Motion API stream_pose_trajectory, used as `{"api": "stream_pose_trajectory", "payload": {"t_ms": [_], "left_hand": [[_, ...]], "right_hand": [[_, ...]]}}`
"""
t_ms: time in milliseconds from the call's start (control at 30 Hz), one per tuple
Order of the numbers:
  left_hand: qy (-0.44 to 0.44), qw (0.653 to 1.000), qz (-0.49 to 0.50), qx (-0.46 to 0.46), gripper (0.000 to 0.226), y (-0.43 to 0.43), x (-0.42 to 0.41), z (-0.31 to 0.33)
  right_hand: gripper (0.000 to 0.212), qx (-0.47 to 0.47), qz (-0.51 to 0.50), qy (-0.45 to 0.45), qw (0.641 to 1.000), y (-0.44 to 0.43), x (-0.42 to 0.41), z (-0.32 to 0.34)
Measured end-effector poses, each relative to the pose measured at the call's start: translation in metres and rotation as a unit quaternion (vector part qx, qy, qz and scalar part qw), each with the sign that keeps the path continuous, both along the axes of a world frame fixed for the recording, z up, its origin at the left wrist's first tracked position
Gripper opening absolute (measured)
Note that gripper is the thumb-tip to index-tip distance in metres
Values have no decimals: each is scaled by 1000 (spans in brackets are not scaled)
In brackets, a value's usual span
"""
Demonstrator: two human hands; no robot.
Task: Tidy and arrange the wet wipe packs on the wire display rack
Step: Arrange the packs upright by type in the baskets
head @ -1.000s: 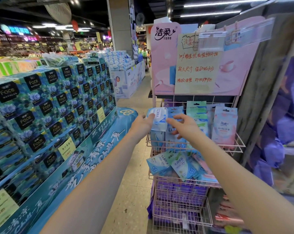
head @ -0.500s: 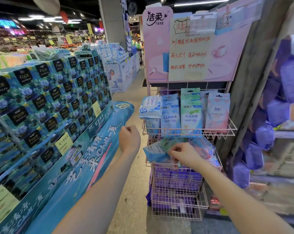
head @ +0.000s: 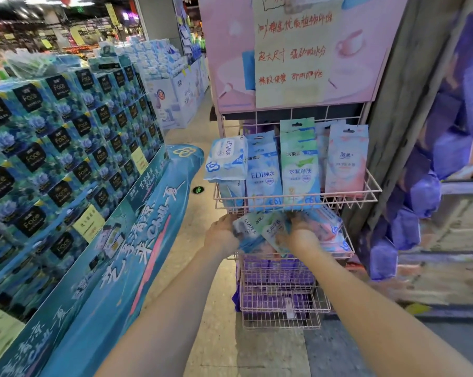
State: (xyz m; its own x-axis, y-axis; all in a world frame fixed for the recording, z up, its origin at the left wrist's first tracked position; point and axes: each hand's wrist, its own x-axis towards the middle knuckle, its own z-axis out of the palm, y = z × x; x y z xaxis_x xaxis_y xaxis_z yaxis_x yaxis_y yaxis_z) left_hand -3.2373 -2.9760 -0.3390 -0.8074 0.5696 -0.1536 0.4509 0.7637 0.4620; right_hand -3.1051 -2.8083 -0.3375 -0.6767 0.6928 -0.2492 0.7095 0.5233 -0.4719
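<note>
Both hands now work in the middle basket of the wire display rack (head: 372, 187). One second ago they were on the bulk blue-white pack (head: 226, 159) at the left end of the top basket. Half a second ago only the right hand had come down, and the left hung free as a loose fist. Judgement: the top row is treated as finished and the middle heap is the current step. The left hand (head: 220, 236) holds the left end of the tilted blue EDI pack (head: 247, 231), with its fingers curled round the edge. The right hand (head: 300, 236) rests on the heap just beside the green pack (head: 273, 231); its fingers are blurred, so their state cannot be told. The pink packs (head: 326, 227) lie slanted at 3 o'clock from the right hand. At 12 o'clock from the hands, the upright packs (head: 299, 170) stand in a row, and the top basket's front rim overhangs the heap, limiting lift clearance. Purple packs (head: 276, 270) fill the lower basket at 6 o'clock. The stacked tissue boxes (head: 53, 159) stand at 9 o'clock, well apart. The handwritten sign (head: 292, 50) hangs above.
</note>
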Motion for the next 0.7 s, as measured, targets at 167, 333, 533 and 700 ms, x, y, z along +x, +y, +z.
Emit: {"api": "stream_pose_trajectory", "payload": {"t_ms": [167, 333, 533, 700], "left_hand": [[3, 999, -7, -52, 67, 9, -10, -5], [32, 993, -26, -113, 69, 11, -18, 5], [-63, 997, -43, 32, 41, -7, -33, 8], [-91, 988, -105, 70, 25, -37, -12, 39]], "right_hand": [[62, 90, 7, -17, 996, 7, 3, -19], [61, 22, 8, 84, 996, 3, 22, -10], [68, -58, 21, 174, 983, 0, 49, 10], [41, -51, 87, 182, 978, -3, 68, 21]]}}
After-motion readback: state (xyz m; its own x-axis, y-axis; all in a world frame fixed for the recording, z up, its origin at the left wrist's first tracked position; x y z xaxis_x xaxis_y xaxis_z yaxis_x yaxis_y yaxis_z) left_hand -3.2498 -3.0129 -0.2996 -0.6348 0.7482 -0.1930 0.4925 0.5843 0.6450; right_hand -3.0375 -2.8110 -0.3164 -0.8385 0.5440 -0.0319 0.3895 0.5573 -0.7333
